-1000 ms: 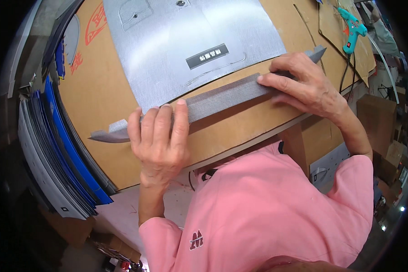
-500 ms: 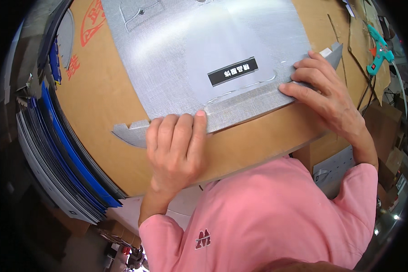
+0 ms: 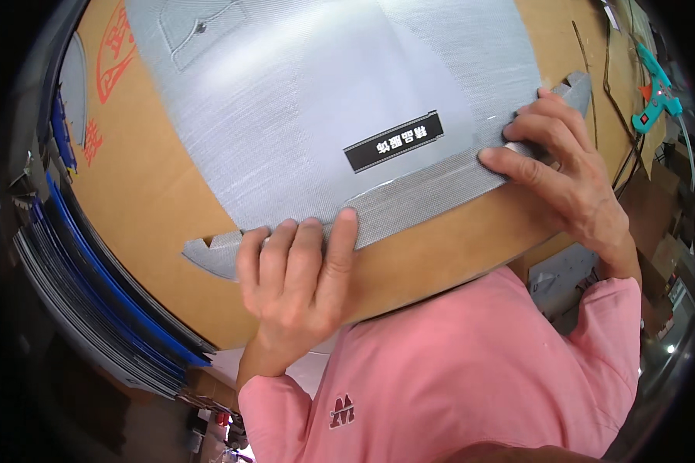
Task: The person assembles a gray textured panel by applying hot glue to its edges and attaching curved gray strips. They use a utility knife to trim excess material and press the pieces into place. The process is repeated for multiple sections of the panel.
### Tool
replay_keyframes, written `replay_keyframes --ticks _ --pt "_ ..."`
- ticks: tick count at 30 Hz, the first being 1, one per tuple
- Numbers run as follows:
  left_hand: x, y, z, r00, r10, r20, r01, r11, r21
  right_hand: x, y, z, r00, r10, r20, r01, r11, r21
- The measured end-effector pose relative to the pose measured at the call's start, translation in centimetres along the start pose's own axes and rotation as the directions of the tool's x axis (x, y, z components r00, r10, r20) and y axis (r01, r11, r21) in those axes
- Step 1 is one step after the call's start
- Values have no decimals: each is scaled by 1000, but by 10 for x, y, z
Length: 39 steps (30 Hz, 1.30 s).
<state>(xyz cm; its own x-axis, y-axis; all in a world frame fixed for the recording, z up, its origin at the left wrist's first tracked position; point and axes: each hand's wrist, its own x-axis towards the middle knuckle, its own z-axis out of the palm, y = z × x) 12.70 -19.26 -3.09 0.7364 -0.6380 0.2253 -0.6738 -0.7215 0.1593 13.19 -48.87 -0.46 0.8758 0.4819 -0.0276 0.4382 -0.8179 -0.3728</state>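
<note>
A silvery-grey, fine-textured sheet (image 3: 247,139) with a black label (image 3: 394,141) and a pocket-like outline (image 3: 201,28) lies on the brown cardboard-like tabletop. Along its near edge runs a grey flap (image 3: 432,193), folded over, with a notched end (image 3: 208,255) sticking out at the left and another notched end (image 3: 575,91) at the right. My left hand (image 3: 297,282) presses its outstretched fingertips on the flap's left part. Toward the right end, my right hand (image 3: 564,170) rests thumb and fingertips, spread apart, on the flap. Both hands partly cover it.
A teal glue gun (image 3: 656,92) with a pale cord lies at the table's right side, near dark wires. Stacked dark and blue sheets (image 3: 108,278) stand along the left edge. Cardboard boxes (image 3: 656,201) are at the right, below the table.
The sheet and its flap have shifted slightly down and left in view, along with the table. Both hands stay on the flap; its near edge lies flatter.
</note>
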Motion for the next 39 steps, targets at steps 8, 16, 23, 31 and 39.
replay_keyframes --ticks 8,16,23,31,39 --pt "4 2 -8 996 -35 84 38 998 -41 1 1 -4 998 14 54 -15 1000 26" --pt "5 3 -10 989 21 147 -28 999 41 -3 -2 1 994 -49 100 59 993 -105" --pt "26 7 -17 966 73 248 -96 992 85 4 -3 -6 982 -83 169 98 992 -84" --pt "52 6 -29 879 155 451 -170 985 -9 10 -6 -6 985 -152 82 164 972 -165" --pt "52 6 -27 884 164 438 -183 983 0 13 -12 13 986 -163 -22 156 969 -190"
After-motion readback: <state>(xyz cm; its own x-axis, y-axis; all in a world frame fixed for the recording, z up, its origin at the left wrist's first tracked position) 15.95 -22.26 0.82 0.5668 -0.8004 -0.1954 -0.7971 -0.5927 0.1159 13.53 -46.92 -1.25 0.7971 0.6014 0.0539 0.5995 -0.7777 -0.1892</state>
